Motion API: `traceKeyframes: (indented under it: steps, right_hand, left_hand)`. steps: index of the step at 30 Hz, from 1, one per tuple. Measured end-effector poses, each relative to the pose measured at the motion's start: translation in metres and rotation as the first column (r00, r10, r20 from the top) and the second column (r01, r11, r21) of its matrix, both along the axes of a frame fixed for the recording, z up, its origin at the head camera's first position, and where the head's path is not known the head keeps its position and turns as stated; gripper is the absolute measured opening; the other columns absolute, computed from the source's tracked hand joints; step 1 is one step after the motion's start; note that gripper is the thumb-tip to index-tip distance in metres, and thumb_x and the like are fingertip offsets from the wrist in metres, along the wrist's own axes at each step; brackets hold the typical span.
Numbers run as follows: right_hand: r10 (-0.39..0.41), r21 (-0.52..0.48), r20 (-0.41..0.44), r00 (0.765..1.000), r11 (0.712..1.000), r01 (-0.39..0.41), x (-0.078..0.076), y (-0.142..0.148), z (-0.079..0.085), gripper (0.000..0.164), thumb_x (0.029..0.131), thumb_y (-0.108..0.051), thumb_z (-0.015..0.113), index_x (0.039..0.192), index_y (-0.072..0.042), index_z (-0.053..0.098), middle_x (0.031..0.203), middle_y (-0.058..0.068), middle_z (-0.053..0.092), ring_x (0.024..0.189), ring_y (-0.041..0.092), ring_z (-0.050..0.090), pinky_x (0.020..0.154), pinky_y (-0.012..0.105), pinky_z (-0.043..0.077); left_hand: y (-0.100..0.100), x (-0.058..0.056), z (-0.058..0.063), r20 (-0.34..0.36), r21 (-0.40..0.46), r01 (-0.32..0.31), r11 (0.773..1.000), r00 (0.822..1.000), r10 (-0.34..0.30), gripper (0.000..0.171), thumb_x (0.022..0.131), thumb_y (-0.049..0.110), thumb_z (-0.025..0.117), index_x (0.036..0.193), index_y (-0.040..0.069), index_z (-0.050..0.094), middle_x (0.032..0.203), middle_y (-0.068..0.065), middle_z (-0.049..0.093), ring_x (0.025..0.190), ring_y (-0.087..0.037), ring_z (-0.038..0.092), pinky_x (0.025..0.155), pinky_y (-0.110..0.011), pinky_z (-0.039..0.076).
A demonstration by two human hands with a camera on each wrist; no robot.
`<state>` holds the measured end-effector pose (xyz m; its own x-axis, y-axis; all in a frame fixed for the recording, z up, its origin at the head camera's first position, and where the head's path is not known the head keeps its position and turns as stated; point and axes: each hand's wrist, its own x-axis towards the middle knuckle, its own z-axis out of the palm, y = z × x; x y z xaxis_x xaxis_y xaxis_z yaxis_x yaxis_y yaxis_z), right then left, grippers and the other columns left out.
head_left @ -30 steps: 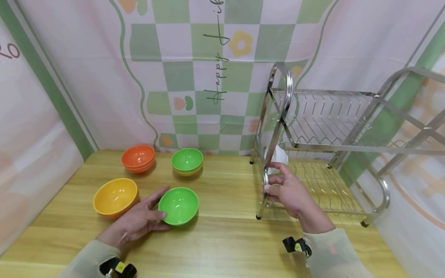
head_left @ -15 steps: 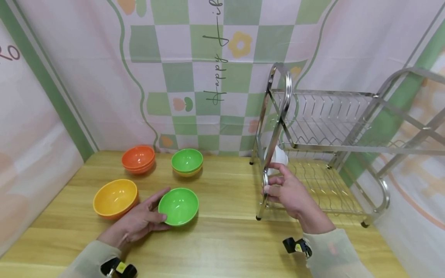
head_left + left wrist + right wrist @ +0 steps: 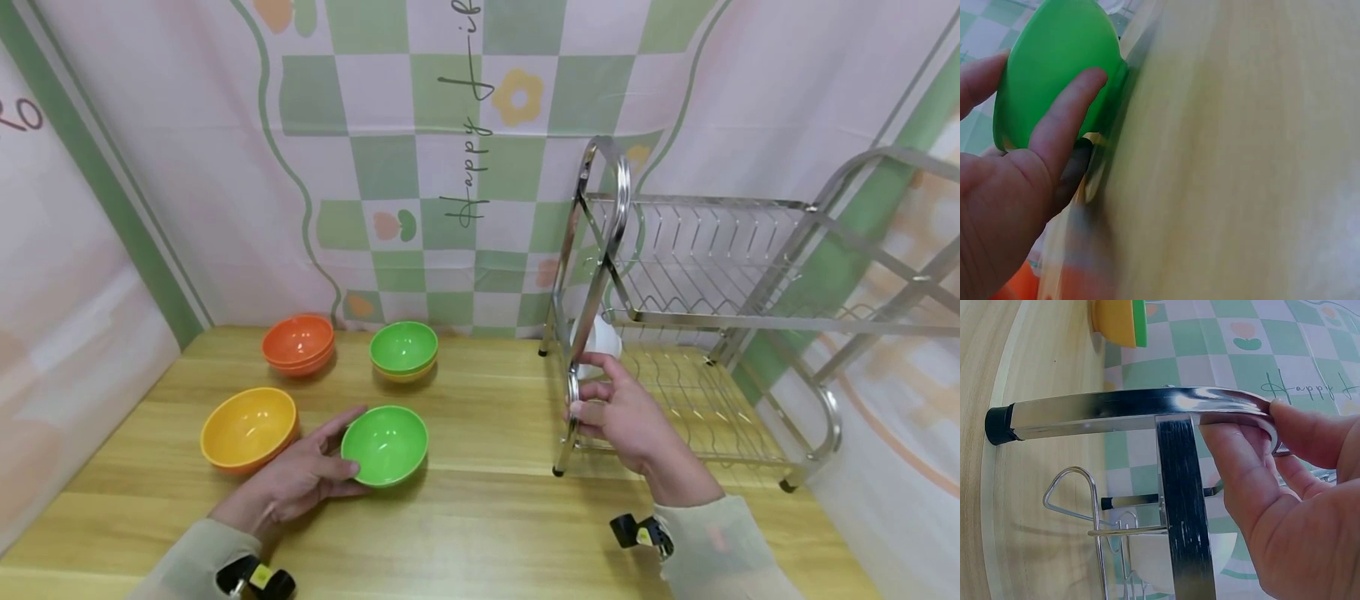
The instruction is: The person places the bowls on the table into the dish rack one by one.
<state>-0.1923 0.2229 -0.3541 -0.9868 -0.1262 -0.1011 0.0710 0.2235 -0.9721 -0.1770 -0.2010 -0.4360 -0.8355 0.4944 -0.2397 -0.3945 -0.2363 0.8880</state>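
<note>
A bright green bowl (image 3: 385, 447) is held at its left side by my left hand (image 3: 300, 475), with the thumb near its rim. The left wrist view shows the green bowl's outer wall (image 3: 1054, 69) between the fingers, close to the wood tabletop. My right hand (image 3: 637, 421) grips the front left upright of a metal two-tier dish rack (image 3: 600, 292). From the right wrist, the thumb and fingers (image 3: 1241, 465) are seen around the curved end of that metal tube (image 3: 1104, 412). A white bowl-like piece (image 3: 602, 343) stands inside the rack's lower tier, partly hidden by the upright.
Left of the left hand sits an orange-yellow bowl (image 3: 251, 427). Further back are stacked red-orange bowls (image 3: 298, 342) and a green bowl over a yellow one (image 3: 403, 348). A patterned cloth (image 3: 450, 167) hangs behind the wooden table (image 3: 480, 542).
</note>
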Motion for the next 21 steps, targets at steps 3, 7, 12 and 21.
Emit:
traceKeyframes:
  steps: [3, 7, 12, 21]
  right_hand:
    - [0.001, 0.003, -0.002, 1.000, 1.000, -0.001, 0.0004, 0.0003, -0.0003, 0.065, 0.096, 0.008, 0.055, 0.151, -0.012, 0.028, 0.109, 0.024, 0.057, 0.090, 0.034, 0.066, 0.078, 0.044, 0.059]
    - [0.005, 0.003, -0.004, 1.000, 1.000, -0.005, 0.0004, 0.0005, -0.0005, 0.065, 0.096, 0.008, 0.055, 0.152, -0.013, 0.028, 0.108, 0.023, 0.058, 0.090, 0.034, 0.066, 0.078, 0.045, 0.059]
    - [0.006, 0.002, 0.000, 1.000, 1.000, -0.006, -0.0004, 0.0006, -0.0009, 0.065, 0.097, 0.008, 0.055, 0.152, -0.013, 0.027, 0.108, 0.022, 0.057, 0.091, 0.034, 0.066, 0.080, 0.045, 0.059]
    - [0.005, -0.005, 0.001, 1.000, 1.000, -0.005, -0.0009, 0.0006, -0.0018, 0.067, 0.096, 0.009, 0.055, 0.152, -0.013, 0.027, 0.112, 0.024, 0.056, 0.091, 0.034, 0.065, 0.080, 0.045, 0.059]
  left_hand:
    - [-0.0009, -0.0007, 0.0008, 0.004, 0.010, -0.005, 1.000, 1.000, 0.005, 0.097, 0.087, -0.014, 0.059, 0.161, 0.015, 0.004, 0.160, -0.024, -0.006, 0.129, -0.045, 0.042, 0.100, -0.060, 0.044]
    - [-0.0018, -0.0014, 0.0022, 0.012, 0.025, -0.009, 1.000, 1.000, 0.009, 0.097, 0.088, -0.013, 0.060, 0.161, 0.016, 0.003, 0.161, -0.023, -0.006, 0.128, -0.044, 0.044, 0.101, -0.060, 0.043]
    - [-0.0020, -0.0018, 0.0029, 0.026, 0.039, -0.017, 0.999, 1.000, 0.016, 0.096, 0.089, -0.013, 0.059, 0.161, 0.016, 0.004, 0.162, -0.022, -0.007, 0.126, -0.042, 0.047, 0.101, -0.060, 0.043]
    - [0.0001, 0.0009, 0.0065, 0.021, 0.061, 0.000, 0.998, 1.000, -0.001, 0.095, 0.089, -0.012, 0.060, 0.161, 0.013, 0.002, 0.160, -0.024, -0.004, 0.123, -0.039, 0.050, 0.101, -0.060, 0.043]
